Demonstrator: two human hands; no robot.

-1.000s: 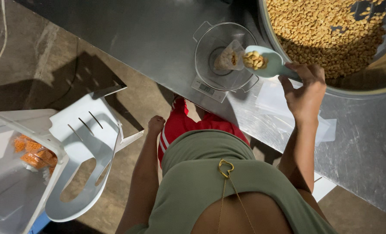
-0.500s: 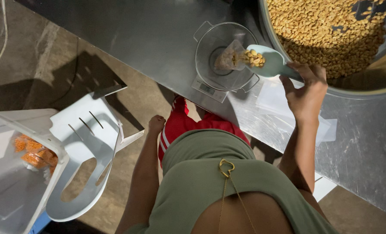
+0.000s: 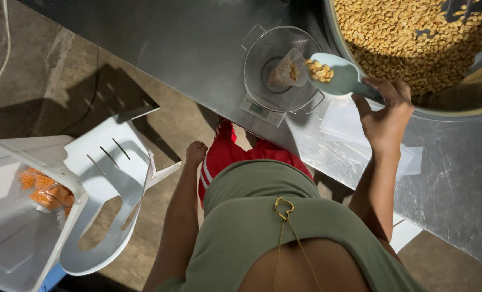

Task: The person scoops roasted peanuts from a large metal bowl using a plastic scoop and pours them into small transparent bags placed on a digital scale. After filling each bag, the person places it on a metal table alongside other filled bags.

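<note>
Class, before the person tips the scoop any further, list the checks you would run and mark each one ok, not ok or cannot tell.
1. Right hand grips the scoop handle: ok.
2. Scoop holds peanuts: ok.
3. Scoop mouth meets the small bag opening: ok.
4. Bag sits inside the clear bowl on the scale: ok.
5. Scale reading: cannot tell.
6. Left hand steadies the bag: not ok, it hangs below the table.
</note>
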